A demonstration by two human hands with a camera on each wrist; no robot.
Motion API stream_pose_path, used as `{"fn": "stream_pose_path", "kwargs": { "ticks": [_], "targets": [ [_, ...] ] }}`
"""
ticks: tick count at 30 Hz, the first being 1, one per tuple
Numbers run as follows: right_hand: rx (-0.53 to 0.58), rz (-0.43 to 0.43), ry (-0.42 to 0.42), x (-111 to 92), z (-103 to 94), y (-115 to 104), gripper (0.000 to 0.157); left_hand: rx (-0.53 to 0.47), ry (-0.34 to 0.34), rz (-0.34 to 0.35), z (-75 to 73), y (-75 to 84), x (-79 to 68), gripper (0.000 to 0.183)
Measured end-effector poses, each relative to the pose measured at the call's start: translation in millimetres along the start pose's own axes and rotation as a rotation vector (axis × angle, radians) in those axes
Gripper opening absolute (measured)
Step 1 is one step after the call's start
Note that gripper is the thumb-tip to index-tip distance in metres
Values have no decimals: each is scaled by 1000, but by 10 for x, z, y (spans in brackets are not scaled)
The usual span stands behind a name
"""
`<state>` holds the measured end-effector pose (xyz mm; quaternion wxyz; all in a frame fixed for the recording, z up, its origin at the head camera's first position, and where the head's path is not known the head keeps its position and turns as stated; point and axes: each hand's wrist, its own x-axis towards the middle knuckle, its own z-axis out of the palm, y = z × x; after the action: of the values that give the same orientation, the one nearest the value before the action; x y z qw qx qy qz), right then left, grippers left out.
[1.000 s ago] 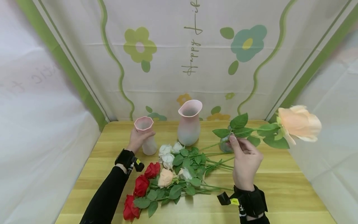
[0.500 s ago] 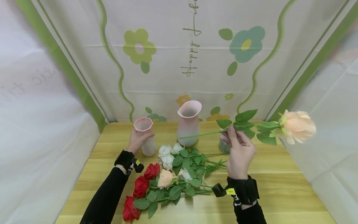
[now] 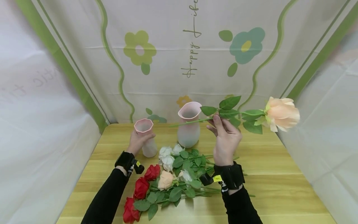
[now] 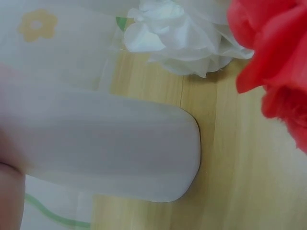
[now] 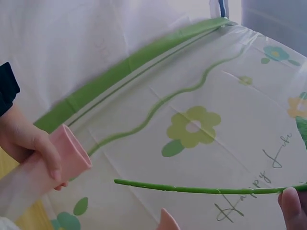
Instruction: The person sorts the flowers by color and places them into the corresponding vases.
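Observation:
In the head view my left hand (image 3: 136, 141) grips a small pink-and-white vase (image 3: 149, 147) with an octagonal rim, fingers round its neck. The vase stands upright on the table, its base visible in the left wrist view. My right hand (image 3: 227, 141) pinches the stem of a peach rose (image 3: 282, 113) between thumb and fingers. The rose is held level in the air, bloom to the right. Its bare stem end points left toward the small vase and crosses in front of a taller pink-white vase (image 3: 188, 135). In the right wrist view the cut stem (image 5: 192, 189) hangs free.
On the wooden table (image 3: 279, 186), several red roses (image 3: 141, 186), white roses (image 3: 167, 157) and another peach rose (image 3: 165, 179) lie with leafy stems pointing right. A printed curtain (image 3: 167, 71) rises behind the table, with white cloth (image 3: 42, 124) at the side.
My right hand has moved left and slightly up with the peach rose, turning the stem nearly level. The glass vessel behind that hand is now hidden. My left hand keeps its hold on the small vase.

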<state>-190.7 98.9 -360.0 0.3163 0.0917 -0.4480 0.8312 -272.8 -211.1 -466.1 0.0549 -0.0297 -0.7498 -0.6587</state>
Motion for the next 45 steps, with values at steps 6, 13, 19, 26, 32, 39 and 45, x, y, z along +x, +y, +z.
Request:
{"fn": "stream_pose_path", "kwargs": {
  "ticks": [6,13,19,26,32,39,45],
  "targets": [
    [-6,59,-13,-44,65,138,28,-7,-18,-11,18,70,-26,86],
    [66,42,-111,50,24,680,28,6,24,7,15,-155,77,84],
    [-36,82,-144,-103,531,290,23,-15,26,40,10,-199,73,83],
    [-6,-29,-253,36,99,1792,27,-6,23,25,6,-199,54,81],
    [-80,35,-304,-152,673,897,23,-31,4,17,13,-178,84,79],
    [-146,131,-424,-236,1036,464,20,-47,-44,50,36,57,-2,81],
    [-286,130,-615,-304,1173,539,24,-201,-113,101,31,45,-34,79]
  ]
}}
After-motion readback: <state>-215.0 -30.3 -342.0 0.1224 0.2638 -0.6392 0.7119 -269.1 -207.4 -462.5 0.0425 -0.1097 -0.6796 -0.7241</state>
